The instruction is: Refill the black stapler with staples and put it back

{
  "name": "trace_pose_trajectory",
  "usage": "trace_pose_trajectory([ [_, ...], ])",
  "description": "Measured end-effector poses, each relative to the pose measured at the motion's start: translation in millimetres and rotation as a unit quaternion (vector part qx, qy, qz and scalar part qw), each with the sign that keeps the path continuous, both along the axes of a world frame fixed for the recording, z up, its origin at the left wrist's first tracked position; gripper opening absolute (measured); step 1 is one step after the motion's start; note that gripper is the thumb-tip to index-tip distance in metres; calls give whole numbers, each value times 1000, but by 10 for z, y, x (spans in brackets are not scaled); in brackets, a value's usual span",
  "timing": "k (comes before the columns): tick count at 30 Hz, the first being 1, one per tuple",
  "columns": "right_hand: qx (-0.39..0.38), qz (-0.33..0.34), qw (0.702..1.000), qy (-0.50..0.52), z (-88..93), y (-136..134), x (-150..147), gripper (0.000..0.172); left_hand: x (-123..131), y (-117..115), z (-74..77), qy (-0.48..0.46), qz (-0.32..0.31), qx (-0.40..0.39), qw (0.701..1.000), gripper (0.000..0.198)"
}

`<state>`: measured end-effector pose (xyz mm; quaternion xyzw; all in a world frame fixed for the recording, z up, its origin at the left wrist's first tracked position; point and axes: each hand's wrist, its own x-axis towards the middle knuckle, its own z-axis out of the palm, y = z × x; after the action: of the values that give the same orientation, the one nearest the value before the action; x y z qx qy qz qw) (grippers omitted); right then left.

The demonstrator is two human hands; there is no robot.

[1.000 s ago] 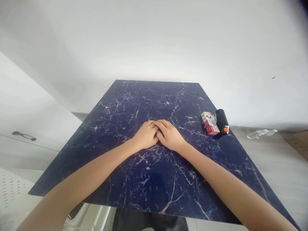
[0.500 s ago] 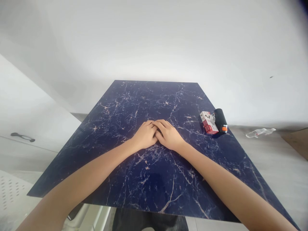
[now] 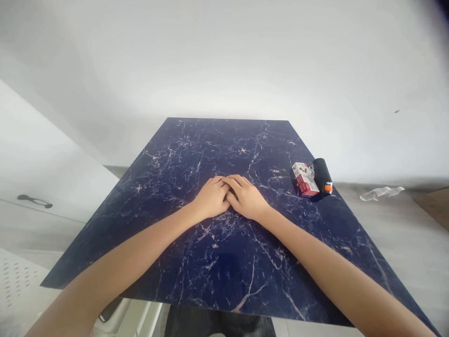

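Our left hand (image 3: 211,198) and right hand (image 3: 246,198) lie palm down and empty on a dark blue marble-patterned tabletop (image 3: 224,267), pressed together with the fingers (image 3: 238,181) meeting and overlapping. Which fingers lie on top is hard to make out. Our left forearm (image 3: 119,248) and right forearm (image 3: 326,267) run off the frame's lower corners. Well off to our right, a red-and-white box (image 3: 306,179) touches a black cylinder (image 3: 322,175).
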<state>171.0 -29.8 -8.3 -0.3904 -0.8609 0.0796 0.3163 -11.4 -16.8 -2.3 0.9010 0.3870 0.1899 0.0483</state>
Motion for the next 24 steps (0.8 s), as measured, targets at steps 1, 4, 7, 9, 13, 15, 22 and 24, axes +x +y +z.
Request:
trace_pose_trajectory([
  [1, -2, -3, 1000, 1, 9, -2, -4, 46, 3, -7, 4, 0, 5, 2, 1000, 40],
  [4, 6, -23, 1000, 4, 89, 24, 68, 45, 7, -36, 23, -26, 31, 31, 999, 41],
  [7, 48, -97, 994, -2, 257, 86, 386, 42, -46, -96, 62, -72, 34, 55, 995, 28],
  [9, 66, -206, 976, -25, 385, 111, 752, 44, -158, -160, 98, -83, 12, 59, 995, 24],
  [13, 38, -446, 886, -125, 537, 81, 1622, 78, -569, -297, 157, -102, 5, 69, 992, 35],
  [15, -53, -506, 847, -155, 538, 69, 1983, 82, -785, -334, 165, -109, 40, 65, 991, 37],
  [22, -252, -470, 831, -158, 460, 234, 2146, 35, -1039, -181, 156, -187, 210, 12, 960, 35],
  [24, -250, -446, 846, -152, 467, 315, 1870, 35, -1064, -100, 168, -188, 203, 38, 960, 34],
])
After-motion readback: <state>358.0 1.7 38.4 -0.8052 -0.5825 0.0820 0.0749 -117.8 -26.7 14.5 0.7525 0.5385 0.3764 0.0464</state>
